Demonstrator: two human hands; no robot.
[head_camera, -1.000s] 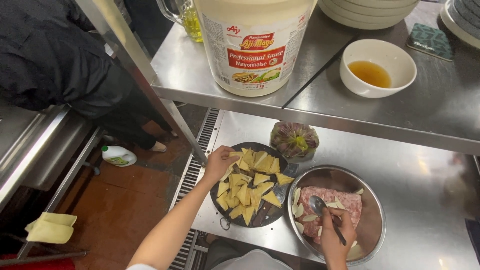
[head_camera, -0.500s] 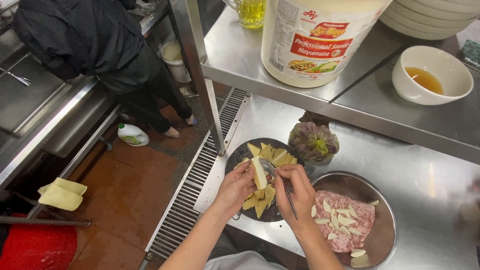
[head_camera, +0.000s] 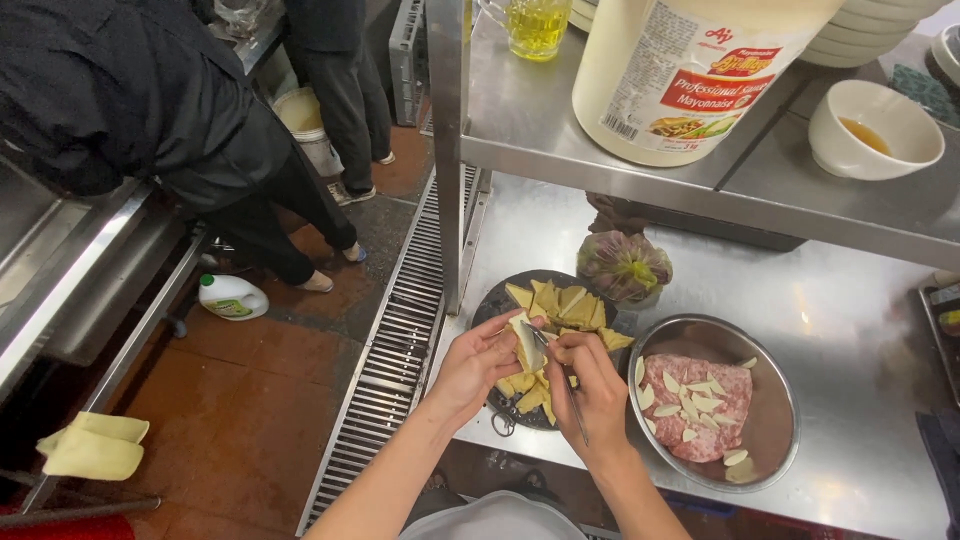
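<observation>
While the left hand cups a pale wrapper above the dark plate on the counter, the right hand pinches a thin utensil, likely for filling it from the meat bowl.

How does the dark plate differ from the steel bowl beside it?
The dark plate is flat and black and carries yellow folded wrappers; the steel bowl is deep and shiny and holds pink minced meat with pale slices on top. The hands work over the plate, while the bowl sits uncovered. Both are round and rest on the steel counter.
</observation>
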